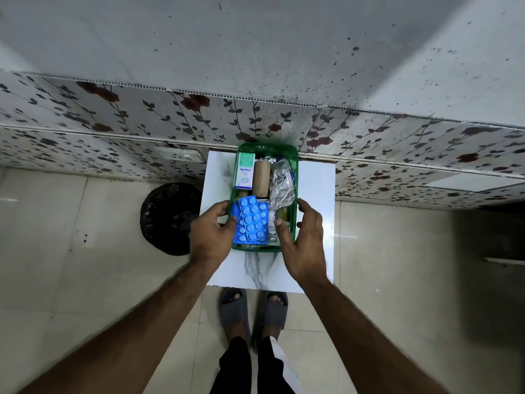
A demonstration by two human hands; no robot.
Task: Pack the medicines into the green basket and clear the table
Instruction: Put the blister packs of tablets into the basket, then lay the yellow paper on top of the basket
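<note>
A green basket (295, 163) stands on a small white table (315, 223). Inside it lie a white and green medicine box (245, 170), a brown roll (261, 179), crumpled silver foil strips (281, 183) and blue blister packs (252, 223) on top at the near end. My left hand (211, 231) is at the basket's near left side, thumb and fingers closed on the rim and the edge of the blue blister packs. My right hand (304, 240) is at the near right side, thumb inside the basket and fingers over the right rim.
A black-lined bin (167, 217) sits on the floor left of the table. A floral-patterned wall (113, 123) rises right behind the table. My feet in grey slippers (252, 308) stand at the table's near edge on a tiled floor.
</note>
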